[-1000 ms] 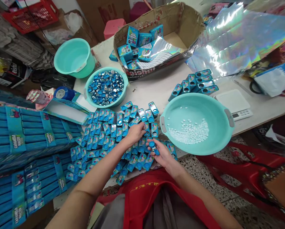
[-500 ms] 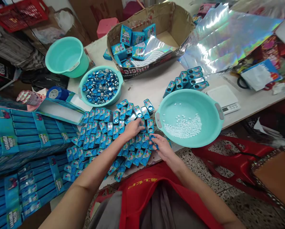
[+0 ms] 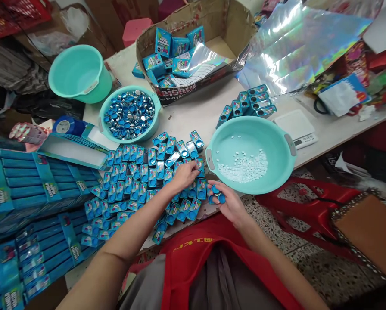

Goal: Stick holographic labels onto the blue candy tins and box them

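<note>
My left hand (image 3: 185, 175) reaches over a group of small blue tins (image 3: 152, 176), its fingers bent together against a tin (image 3: 200, 165) at the right edge of the group. Whether anything is pinched between those fingertips is hidden. Several round blue caps (image 3: 219, 197) rest in the curled fingers of my right hand (image 3: 229, 204), just in front of the wide turquoise basin. Many tins have a round blue cap in the top; a few show a shiny silver top.
White tablets (image 3: 247, 168) lie in the turquoise basin (image 3: 223, 129). A bowl (image 3: 103, 125) of loose caps stands at the left, beside an empty tub (image 3: 104, 86). Behind are a cardboard box (image 3: 241, 26) of blue packs, more tins (image 3: 244, 101) and a scale (image 3: 296, 127).
My left hand has shifted slightly right to a tin that showed a dark hole before and now shows blue there. My right hand has turned, so more caps show in it.
</note>
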The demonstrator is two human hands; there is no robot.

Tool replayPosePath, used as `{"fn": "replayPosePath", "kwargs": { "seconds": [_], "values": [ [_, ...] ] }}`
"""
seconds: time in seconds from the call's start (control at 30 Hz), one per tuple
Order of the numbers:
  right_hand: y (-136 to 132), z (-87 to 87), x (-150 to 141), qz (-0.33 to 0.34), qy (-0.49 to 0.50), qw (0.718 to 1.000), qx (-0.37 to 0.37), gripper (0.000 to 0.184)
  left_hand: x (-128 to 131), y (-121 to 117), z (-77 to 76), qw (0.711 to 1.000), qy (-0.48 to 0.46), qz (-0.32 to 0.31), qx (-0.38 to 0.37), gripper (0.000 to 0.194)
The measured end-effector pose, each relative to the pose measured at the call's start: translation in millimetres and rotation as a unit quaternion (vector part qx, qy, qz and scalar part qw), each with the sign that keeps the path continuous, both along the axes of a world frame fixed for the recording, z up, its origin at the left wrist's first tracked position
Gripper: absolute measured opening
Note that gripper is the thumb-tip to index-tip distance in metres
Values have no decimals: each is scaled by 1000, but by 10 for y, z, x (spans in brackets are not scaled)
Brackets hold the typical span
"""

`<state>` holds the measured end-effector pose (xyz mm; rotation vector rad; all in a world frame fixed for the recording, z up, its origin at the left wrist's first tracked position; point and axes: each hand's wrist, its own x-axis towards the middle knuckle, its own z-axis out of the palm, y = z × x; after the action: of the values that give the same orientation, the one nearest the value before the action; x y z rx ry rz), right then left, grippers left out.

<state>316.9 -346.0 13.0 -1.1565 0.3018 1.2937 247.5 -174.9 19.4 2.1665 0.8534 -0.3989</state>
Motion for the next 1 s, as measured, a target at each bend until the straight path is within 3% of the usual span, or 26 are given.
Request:
{"fn": "replayPosePath", "kwargs": {
  "seconds": [0.1,0.2,0.27,0.5,0.7,0.83,1.0],
  "values": [
    [-185,33,166,-13,-44,998,-30,36,223,58,0,985,98,-87,115,16],
    [-312,49,252,1,-71,996,-61,42,366,41,-34,969,176,-131,113,34],
    [-355,45,259,5,-78,994,-79,45,434,-3,-44,964,198,-130,122,41],
    [-528,-44,147,-16,-156,975,-159,43,495,-100,-26,960,193,-134,154,35],
    [-629,-291,83,65,-266,932,-238,34,315,-111,-106,967,151,-133,154,35],
    [-538,-457,63,64,-303,902,-300,38,277,-143,-138,972,142,-113,150,33],
    [-488,-534,74,19,-233,938,-257,48,284,-181,-138,978,131,-75,146,31]
  ]
}}
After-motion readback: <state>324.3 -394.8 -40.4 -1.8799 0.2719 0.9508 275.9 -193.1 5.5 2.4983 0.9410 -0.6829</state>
